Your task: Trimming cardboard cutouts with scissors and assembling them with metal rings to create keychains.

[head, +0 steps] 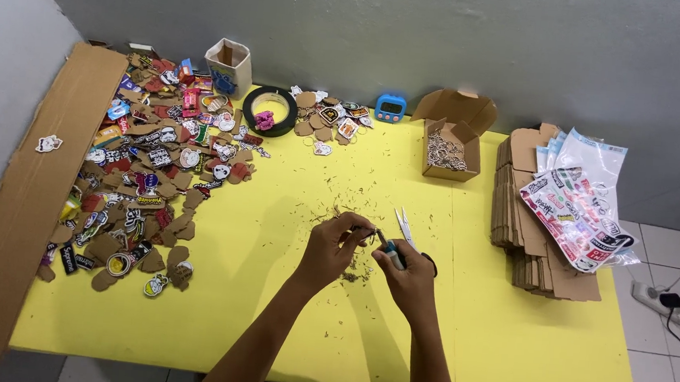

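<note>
Over the middle of the yellow table (505, 349), my left hand (334, 247) pinches a small piece, too small to make out, at its fingertips. My right hand (410, 281) grips a small tool with a blue handle (391, 252) whose tip meets that piece. A pair of tweezers (404, 224) lies on the table just beyond my right hand. Brown scraps (354, 274) are scattered under and around both hands.
A large heap of printed wooden charms (148, 168) covers the left side, beside a long cardboard sheet (25, 190). At the back stand a small carton (230, 65), a tape roll (270, 111), a blue timer (390, 107) and an open box of metal rings (448, 147). Flat cartons and plastic bags (565, 209) are stacked on the right.
</note>
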